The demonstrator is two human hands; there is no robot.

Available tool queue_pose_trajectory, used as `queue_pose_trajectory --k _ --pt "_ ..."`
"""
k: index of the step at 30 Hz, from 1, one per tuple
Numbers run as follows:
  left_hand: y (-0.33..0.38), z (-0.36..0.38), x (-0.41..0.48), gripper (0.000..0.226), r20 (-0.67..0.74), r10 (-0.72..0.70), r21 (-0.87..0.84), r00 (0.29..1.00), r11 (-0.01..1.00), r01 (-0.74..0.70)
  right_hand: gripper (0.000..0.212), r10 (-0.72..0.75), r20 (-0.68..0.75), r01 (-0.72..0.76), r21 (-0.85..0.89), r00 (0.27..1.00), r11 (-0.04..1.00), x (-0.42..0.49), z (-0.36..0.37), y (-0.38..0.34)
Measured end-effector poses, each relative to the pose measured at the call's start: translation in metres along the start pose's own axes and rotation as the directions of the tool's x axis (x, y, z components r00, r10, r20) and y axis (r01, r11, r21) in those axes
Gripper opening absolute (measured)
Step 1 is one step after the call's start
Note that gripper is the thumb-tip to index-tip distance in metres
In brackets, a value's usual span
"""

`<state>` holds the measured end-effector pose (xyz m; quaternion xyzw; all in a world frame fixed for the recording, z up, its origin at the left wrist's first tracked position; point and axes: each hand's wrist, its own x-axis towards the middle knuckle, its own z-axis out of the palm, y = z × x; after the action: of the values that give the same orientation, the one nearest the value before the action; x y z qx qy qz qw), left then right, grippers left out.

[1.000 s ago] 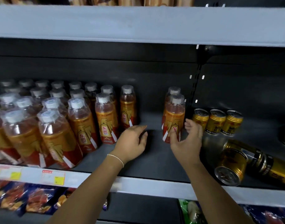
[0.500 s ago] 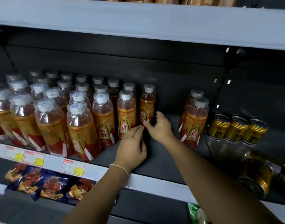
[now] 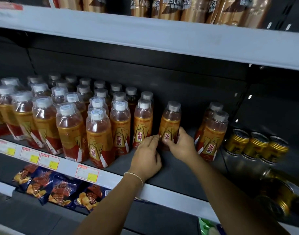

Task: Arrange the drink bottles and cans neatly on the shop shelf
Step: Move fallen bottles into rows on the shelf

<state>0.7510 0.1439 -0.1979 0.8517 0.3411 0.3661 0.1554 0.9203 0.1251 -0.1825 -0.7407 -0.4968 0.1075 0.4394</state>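
The bottle in our right hand was amber, with a gold label, red base and white cap. We saw the same colours on the bottles left of our left hand. Right of both hands, the cans were gold and black. Below our hands, tags were white, yellow and red-edged; packets dark blue and orange.

packed block of bottles on the left of the shelf. just right of it a single bottle, left hand and right hand either side of its base. further right a pair of bottles, one behind the other, then three upright cans in a row; tipped cans lie in front of them. snack bags on the level below.
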Motion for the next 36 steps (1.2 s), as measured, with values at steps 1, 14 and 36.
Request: queue_pose_trajectory --k 1,14,36 --pt "0.0 0.0 0.0 0.06 -0.003 -0.005 -0.012 1.0 1.0 0.005 0.05 -0.01 0.013 0.01 0.005 1.0 1.0 -0.01 -0.006 0.003" --pt "0.044 0.021 -0.009 0.031 0.175 0.139 -0.139 0.975 0.984 -0.115 0.063 -0.01 -0.014 0.01 0.039 1.0 0.999 -0.095 -0.066 0.029" --pt "0.09 0.055 -0.016 0.031 0.188 0.101 -0.396 0.977 0.918 -0.019 0.059 0.06 -0.143 -0.051 0.067 0.988 0.996 -0.121 -0.095 0.053"
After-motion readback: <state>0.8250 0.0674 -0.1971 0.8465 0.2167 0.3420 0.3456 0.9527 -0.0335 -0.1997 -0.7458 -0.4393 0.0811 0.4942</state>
